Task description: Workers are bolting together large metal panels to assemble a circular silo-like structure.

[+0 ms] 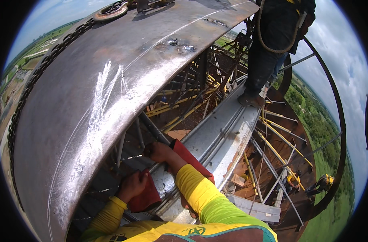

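I look down from high on a steel structure. My right hand (159, 152) is closed around a grey pipe (150, 126) that runs up under the big curved steel plate (91, 92). My left hand (131, 184) is curled just under the plate's lower edge; what it grips is hidden. Red fabric, a cuff or cloth (146, 198), hangs at the left wrist, and more red fabric (190, 157) at the right wrist. Both arms wear yellow sleeves.
A chain (30, 80) follows the plate's outer rim. Another person (268, 52) stands on the narrow grey walkway (216, 133) ahead. Yellow and grey scaffold tubes (272, 141) cross the rusty floor far below, where a helmeted worker (323, 183) stands. Open drop to the right.
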`<act>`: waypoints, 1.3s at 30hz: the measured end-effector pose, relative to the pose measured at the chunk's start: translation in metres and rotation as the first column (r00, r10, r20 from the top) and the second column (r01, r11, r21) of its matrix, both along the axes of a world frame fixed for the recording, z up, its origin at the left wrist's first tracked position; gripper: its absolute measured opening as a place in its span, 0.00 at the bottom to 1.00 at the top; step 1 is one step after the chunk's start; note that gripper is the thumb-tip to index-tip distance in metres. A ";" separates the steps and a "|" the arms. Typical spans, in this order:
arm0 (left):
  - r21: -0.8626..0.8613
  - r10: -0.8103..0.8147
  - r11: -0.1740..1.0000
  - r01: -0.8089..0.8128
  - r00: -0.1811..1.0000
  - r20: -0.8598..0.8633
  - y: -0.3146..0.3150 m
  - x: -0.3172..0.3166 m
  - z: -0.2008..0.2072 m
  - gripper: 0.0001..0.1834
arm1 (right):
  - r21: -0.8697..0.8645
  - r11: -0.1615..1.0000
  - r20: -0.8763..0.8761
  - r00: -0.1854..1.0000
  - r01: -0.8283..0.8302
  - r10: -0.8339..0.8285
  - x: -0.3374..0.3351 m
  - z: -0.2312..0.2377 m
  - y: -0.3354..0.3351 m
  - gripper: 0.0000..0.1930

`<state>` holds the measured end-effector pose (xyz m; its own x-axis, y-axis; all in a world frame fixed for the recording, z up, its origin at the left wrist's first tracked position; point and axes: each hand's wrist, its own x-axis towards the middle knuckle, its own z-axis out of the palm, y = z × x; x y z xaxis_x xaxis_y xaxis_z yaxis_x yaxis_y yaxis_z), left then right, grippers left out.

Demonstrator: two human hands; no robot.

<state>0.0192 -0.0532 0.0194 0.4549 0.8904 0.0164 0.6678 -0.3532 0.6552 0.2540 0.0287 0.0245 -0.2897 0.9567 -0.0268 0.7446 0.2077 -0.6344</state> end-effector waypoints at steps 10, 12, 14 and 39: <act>0.021 -0.020 1.000 0.019 1.000 0.017 0.002 0.001 -0.013 0.25 | -0.048 0.998 0.039 0.999 0.037 -0.035 0.000 -0.001 -0.001 0.15; 0.024 -0.024 0.999 0.023 1.000 0.016 0.003 0.001 -0.010 0.25 | -0.023 0.999 0.012 0.999 0.032 -0.032 0.002 -0.005 0.002 0.15; 0.039 -0.026 0.999 0.025 1.000 0.018 0.003 0.002 -0.005 0.25 | 0.031 0.999 -0.028 1.000 0.009 -0.008 0.003 -0.005 0.004 0.16; 0.047 -0.008 0.999 0.008 1.000 0.004 0.003 0.001 -0.004 0.24 | -0.059 0.996 0.000 0.998 0.067 -0.067 -0.002 0.013 -0.004 0.19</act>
<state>0.0200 -0.0504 0.0158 0.4622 0.8848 0.0597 0.6620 -0.3890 0.6406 0.2518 0.0245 0.0373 -0.2250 0.9708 -0.0831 0.7545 0.1196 -0.6454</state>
